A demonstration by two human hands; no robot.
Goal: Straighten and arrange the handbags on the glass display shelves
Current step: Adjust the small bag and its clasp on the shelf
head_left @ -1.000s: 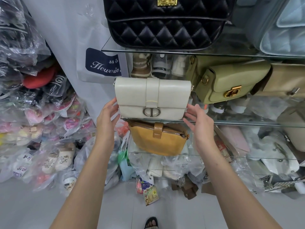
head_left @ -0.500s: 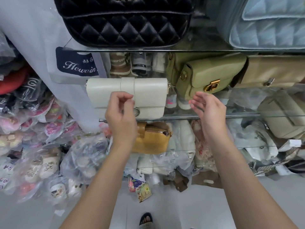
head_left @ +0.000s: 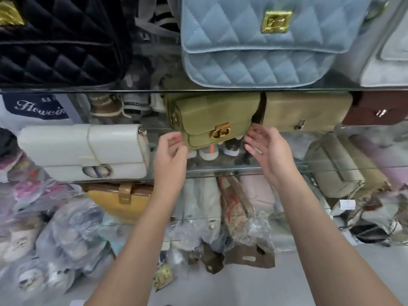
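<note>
glass shelves (head_left: 242,171) run across the view, the upper one carrying a black quilted bag (head_left: 57,40) and a pale blue quilted bag (head_left: 254,51). lower down at the left lies a cream bag (head_left: 84,149); further right sit a tan bag (head_left: 306,111) and the olive green bag (head_left: 212,122) with its gold clasp (head_left: 221,131). the left hand (head_left: 171,155), fingers loosely curled, touches the olive bag's left lower corner; the right hand (head_left: 268,149), fingers spread apart, is at its right edge, gripping nothing.
</note>
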